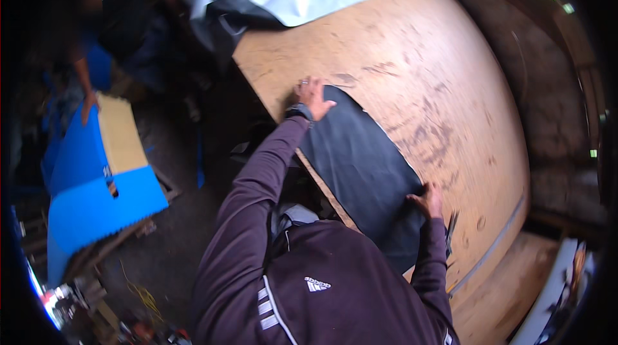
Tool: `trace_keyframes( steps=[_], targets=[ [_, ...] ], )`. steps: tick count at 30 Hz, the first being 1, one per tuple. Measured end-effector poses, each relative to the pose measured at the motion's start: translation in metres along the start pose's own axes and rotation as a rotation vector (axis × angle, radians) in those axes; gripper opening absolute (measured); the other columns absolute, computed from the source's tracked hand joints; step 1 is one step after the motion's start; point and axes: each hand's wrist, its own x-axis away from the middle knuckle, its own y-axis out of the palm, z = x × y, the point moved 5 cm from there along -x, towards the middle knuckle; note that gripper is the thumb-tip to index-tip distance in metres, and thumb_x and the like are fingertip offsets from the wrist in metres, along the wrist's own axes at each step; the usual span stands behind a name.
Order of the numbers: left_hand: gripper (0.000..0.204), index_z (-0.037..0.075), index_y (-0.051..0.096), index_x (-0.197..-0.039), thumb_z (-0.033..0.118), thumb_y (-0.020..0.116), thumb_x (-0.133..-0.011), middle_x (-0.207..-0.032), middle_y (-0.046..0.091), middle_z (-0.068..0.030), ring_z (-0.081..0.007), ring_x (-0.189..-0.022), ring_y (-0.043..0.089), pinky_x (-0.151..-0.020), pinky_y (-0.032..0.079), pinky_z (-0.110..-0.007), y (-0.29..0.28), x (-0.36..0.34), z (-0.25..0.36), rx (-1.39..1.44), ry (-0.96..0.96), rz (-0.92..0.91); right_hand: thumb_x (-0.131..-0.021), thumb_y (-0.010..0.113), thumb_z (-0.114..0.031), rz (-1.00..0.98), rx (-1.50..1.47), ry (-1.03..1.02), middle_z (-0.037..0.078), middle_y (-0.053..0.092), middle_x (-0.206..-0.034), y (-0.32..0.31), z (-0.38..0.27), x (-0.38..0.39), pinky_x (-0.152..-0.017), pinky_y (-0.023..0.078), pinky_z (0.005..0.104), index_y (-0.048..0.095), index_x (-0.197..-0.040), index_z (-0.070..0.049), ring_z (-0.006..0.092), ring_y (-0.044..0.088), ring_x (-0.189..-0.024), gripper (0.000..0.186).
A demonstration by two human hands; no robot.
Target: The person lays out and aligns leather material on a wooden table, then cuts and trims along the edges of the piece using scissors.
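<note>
Both hands, left hand (313, 97) and right hand (426, 202), press flat, unclenched, on black sheet (360, 158) over plywood table (425, 68).

Single head-worn fisheye view, set high above the wearer's own chest and looking steeply down and forward. Close to the dark-sleeved arms rising from the lower edge; farther from the plywood counter (418, 87) filling the centre and right. Floor and blue foam sheets (96, 190) off to the left. Edges bent and darkened toward the rim.
</note>
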Motion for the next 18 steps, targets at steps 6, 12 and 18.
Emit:
trace_keyframes(
  steps=[6,12,18],
  targets=[
    [0.061,0.011,0.060,-0.133,0.033,0.080,-0.079,-0.130,0.053,-0.0150,-0.0360,-0.126,0.049,-0.106,0.042,-0.048,0.009,-0.020,0.011,-0.087,0.049,-0.203,-0.067,0.090,-0.044,0.093,-0.071,0.003,0.018,0.064,-0.108,-0.007,-0.012,0.011,-0.090,0.049,0.0449,0.065,-0.110,-0.004,0.0372,0.061,-0.104,0.063],
    [0.034,0.002,0.070,-0.121,0.022,0.066,-0.093,-0.100,0.075,-0.0145,-0.0239,-0.090,0.072,-0.085,0.055,-0.036,-0.004,-0.077,-0.100,0.454,-0.117,-0.344,-0.090,0.074,-0.029,0.315,-0.248,0.231,0.020,0.066,-0.120,-0.015,0.029,0.089,-0.100,0.047,0.0419,0.063,-0.123,0.001,0.0361,0.062,-0.114,0.045],
    [0.033,0.003,0.072,-0.114,0.027,0.069,-0.091,-0.105,0.073,-0.0159,-0.0285,-0.097,0.070,-0.090,0.054,-0.038,-0.012,-0.054,-0.070,0.234,-0.002,-0.248,-0.093,0.070,-0.022,0.352,-0.358,0.526,0.019,0.068,-0.113,0.025,0.093,0.180,-0.097,0.049,0.0403,0.066,-0.117,0.002,0.0332,0.065,-0.107,0.035]
  ],
)
